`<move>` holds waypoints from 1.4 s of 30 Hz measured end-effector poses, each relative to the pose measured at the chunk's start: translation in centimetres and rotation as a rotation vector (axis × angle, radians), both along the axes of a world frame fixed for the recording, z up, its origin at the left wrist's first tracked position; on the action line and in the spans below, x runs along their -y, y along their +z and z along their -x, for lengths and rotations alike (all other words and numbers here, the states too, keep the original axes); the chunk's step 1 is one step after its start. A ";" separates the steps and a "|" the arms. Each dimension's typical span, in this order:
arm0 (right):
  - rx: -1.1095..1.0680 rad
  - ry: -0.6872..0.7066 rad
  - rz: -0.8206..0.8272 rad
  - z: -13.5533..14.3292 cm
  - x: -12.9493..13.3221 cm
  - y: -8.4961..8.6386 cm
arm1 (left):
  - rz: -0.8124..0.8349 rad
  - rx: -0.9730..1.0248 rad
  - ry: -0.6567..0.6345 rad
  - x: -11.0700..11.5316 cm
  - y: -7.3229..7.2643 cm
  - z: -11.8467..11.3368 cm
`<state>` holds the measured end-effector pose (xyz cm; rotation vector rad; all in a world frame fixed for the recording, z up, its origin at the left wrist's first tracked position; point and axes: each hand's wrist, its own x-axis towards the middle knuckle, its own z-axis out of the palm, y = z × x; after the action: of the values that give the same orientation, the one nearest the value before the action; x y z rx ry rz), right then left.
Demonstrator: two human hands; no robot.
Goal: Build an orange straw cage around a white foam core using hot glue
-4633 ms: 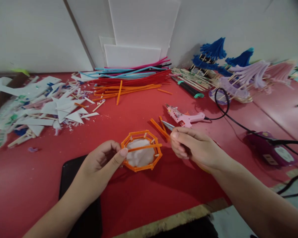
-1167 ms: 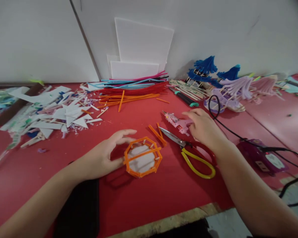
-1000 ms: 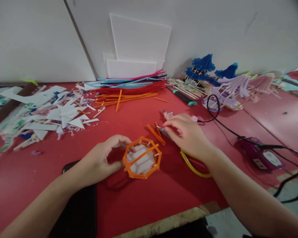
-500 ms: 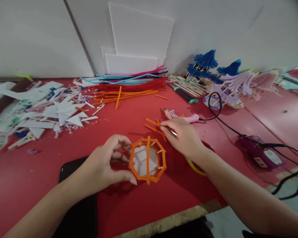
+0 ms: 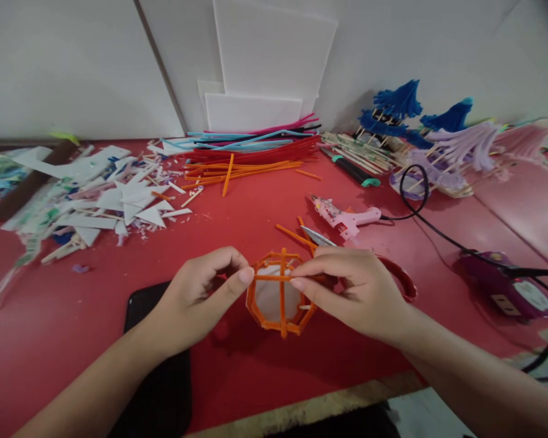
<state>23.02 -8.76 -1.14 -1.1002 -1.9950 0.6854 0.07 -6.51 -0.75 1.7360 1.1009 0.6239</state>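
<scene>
dark phone-like slab point(image 5: 162, 371) lies nr table's point(image 5: 242, 213) front edge; l. hand point(image 5: 203, 298) just above it, thumb + index clamped at short orange strip's point(image 5: 268, 278) l. end. orange frame point(image 5: 295, 328) is btw hands, nr front edge; strip crosses its crossbar point(image 5: 283, 304), so might skew if either pinch slips or frame turns, seemingly ungripped. scissors point(image 5: 318, 236), partly behind r. hand, could nick or get knocked. glue gun point(image 5: 351, 220) further back: poss. burn if hot. r. hand point(image 5: 358, 295), fingers clamped on strip's r. end, might snag black cord point(image 5: 400, 187) if swung right.
</scene>
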 end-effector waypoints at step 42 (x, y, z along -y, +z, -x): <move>-0.111 -0.090 0.914 -1.9 0.0 -0.2 | 0.161 0.007 0.070 0.2 -1.2 -0.3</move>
<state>24.89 -8.81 -1.36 -1.5897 -1.5117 1.6497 0.34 -6.70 -1.99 1.5626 1.1782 0.5679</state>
